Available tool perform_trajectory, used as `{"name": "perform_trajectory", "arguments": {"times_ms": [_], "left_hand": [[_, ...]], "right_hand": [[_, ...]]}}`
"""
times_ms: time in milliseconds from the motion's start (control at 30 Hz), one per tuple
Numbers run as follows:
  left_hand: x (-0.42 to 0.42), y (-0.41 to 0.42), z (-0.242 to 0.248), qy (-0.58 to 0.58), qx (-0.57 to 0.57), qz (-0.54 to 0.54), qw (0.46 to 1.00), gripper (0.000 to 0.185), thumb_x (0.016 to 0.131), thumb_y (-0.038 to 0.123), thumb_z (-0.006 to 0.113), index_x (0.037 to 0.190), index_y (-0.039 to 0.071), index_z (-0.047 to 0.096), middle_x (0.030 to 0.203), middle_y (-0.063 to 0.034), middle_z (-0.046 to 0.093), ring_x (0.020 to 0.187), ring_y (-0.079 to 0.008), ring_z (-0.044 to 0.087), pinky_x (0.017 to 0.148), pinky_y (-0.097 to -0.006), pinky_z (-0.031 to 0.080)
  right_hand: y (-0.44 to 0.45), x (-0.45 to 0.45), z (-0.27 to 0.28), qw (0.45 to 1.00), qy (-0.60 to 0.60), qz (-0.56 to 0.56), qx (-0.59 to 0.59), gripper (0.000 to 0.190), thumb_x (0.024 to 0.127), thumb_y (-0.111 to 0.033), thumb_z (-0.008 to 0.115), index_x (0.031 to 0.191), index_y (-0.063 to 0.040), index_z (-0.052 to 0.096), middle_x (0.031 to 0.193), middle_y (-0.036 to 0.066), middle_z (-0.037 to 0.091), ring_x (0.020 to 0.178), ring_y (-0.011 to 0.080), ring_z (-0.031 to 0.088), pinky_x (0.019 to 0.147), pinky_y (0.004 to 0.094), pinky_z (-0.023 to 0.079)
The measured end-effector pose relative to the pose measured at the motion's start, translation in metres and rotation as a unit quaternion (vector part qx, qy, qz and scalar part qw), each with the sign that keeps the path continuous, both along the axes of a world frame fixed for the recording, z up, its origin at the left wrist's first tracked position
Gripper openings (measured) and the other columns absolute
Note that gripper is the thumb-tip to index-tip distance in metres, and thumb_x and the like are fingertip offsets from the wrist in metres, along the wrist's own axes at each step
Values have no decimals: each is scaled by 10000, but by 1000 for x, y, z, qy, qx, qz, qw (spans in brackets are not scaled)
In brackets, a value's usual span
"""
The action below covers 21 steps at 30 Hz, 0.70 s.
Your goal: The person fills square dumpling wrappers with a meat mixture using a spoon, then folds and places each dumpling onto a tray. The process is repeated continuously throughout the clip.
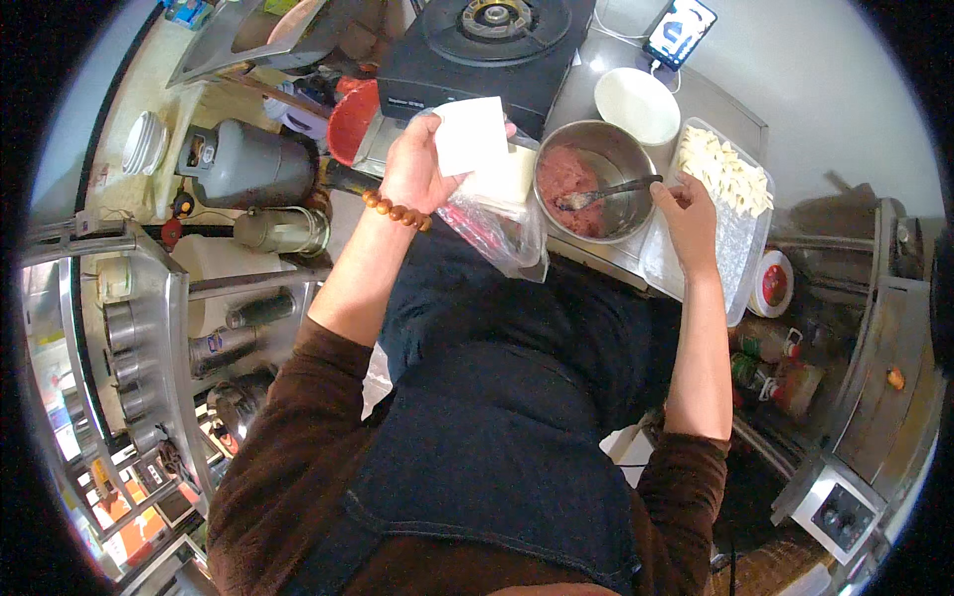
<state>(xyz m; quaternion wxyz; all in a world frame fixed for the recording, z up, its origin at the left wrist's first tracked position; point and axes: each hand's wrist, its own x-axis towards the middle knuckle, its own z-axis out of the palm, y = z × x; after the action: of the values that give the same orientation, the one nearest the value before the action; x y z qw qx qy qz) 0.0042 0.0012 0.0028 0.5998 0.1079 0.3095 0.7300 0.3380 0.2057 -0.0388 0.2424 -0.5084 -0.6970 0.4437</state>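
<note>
My left hand (pixel 419 162), a beaded bracelet at its wrist, holds a thin square dough wrapper (pixel 471 135). Just below and to the right, a stack of square wrappers (pixel 501 182) lies on a clear plastic bag (pixel 514 249). A steel pot (pixel 632 223) with raw minced meat (pixel 568 175) stands to the right of the stack. A dark-handled utensil (pixel 615 189) rests in the pot, its tip in the meat. My right hand (pixel 687 212) is by the handle's end at the pot's rim; whether it touches the handle is unclear. Folded dumplings (pixel 723 167) fill the far part of a clear plastic tray (pixel 738 287).
A white bowl (pixel 637 106) stands behind the pot. Beyond the stack is a black gas stove (pixel 477 74), with a red basin (pixel 353 119) to its left. A phone (pixel 680 31) with a cable leans at the back wall. A grey gas cylinder (pixel 257 162) stands at the left.
</note>
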Motion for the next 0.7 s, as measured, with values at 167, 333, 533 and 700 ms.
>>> {"name": "perform_trajectory", "arguments": {"times_ms": [167,333,533,700], "left_hand": [[10,-11,3,7,8,-6,1000,574,1092,214,532,1521,-158,444,1499,-326,589,1405,-414,598,1219,-478,479],[33,-25,-1,47,-78,-1,996,434,1089,84,493,1464,-133,508,1423,-298,646,1334,-447,647,1183,-571,500],[57,-23,0,113,-145,4,983,405,1079,36,474,1455,-107,520,1382,-276,668,1261,-445,693,1075,-566,584],[70,-13,-11,164,-171,37,971,367,1051,-12,496,1401,-85,579,1306,-211,711,1152,-338,747,999,-465,626]], "right_hand": [[-4,-13,-4,998,18,38,50,380,915,-247,838,1162,6,700,926,94,714,838,191,656,775,351,524],[-39,-19,22,969,-23,50,241,251,917,-218,812,996,-6,704,851,142,659,768,291,661,751,403,540],[-55,-29,46,981,84,160,70,262,968,-247,755,1057,0,759,1008,188,767,938,370,732,838,442,569],[-70,-37,41,978,85,179,67,240,996,-234,699,1082,-28,785,1066,209,775,1000,429,728,887,468,570]]}}
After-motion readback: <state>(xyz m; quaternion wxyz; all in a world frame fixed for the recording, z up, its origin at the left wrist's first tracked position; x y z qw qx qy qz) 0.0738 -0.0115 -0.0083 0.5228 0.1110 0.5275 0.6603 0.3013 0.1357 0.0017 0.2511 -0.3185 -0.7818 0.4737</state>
